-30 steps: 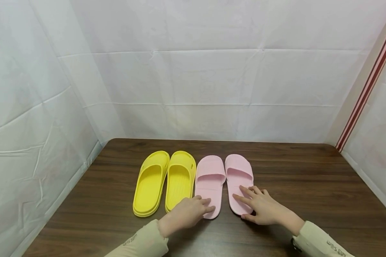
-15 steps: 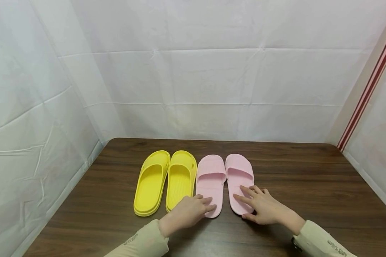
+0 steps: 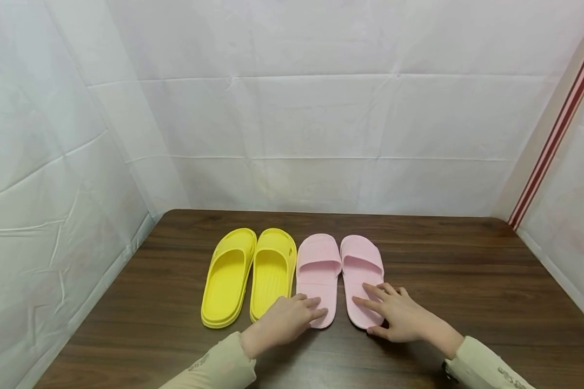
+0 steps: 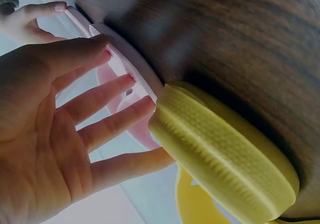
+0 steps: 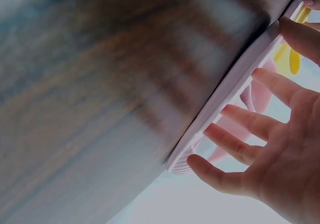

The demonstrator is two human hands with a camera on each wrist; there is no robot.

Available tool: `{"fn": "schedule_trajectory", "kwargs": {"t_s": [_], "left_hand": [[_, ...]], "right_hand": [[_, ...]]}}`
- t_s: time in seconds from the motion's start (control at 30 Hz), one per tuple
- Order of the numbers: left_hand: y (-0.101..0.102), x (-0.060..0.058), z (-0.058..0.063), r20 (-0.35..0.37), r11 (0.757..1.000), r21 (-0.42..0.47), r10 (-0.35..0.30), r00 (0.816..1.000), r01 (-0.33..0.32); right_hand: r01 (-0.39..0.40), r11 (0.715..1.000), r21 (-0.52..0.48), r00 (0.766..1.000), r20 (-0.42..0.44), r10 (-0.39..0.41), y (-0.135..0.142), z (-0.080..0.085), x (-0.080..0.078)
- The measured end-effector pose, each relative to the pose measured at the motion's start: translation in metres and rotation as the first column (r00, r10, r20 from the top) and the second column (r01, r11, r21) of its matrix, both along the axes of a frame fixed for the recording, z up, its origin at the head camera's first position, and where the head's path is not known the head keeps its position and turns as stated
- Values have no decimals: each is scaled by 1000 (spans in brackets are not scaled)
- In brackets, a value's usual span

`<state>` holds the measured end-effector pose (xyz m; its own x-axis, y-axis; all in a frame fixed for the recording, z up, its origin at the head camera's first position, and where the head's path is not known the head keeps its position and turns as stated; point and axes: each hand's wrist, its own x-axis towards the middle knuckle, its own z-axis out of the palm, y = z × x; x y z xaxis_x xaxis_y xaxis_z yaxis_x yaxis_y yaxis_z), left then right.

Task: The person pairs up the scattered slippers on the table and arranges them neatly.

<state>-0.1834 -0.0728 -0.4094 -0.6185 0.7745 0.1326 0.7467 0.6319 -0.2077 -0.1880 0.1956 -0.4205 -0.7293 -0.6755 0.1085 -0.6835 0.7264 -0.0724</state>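
Two pink slippers lie side by side on the table, toes pointing away from me. My left hand (image 3: 284, 320) rests at the heel of the left pink slipper (image 3: 319, 251), its fingers spread over the sole. In the left wrist view its little finger comes close to a yellow sole. My right hand (image 3: 400, 316) touches the heel of the right pink slipper (image 3: 362, 251), with spread fingers on the sole and the thumb at the rear edge. Just left of the pink pair are two yellow slippers, the outer yellow slipper (image 3: 226, 281) and the inner yellow slipper (image 3: 274, 273), partly behind my left hand.
The dark wooden table (image 3: 467, 270) has rounded far corners. White sheeting (image 3: 316, 119) hangs behind it and along both sides. A red-and-white striped band (image 3: 557, 135) runs down at the right.
The left pink slipper has slid slightly away from me, and the right one slightly toward me. My hands have barely moved. The yellow pair lies as before.
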Motion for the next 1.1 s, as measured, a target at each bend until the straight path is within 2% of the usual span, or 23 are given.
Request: {"fn": "schedule_trajectory", "kwargs": {"t_s": [0.47, 0.7, 1.1], "left_hand": [[0, 2, 3, 88, 998, -50, 47, 995, -43], [-4, 2, 4, 101, 998, -63, 23, 995, -17], [-8, 6, 6, 100, 998, -55, 34, 994, -29]], "right_hand": [[6, 999, -45, 1000, 25, -4, 2, -3, 1], [19, 998, -62, 996, 83, -14, 6, -1, 3], [18, 997, -81, 998, 61, -13, 19, -3, 6]]}}
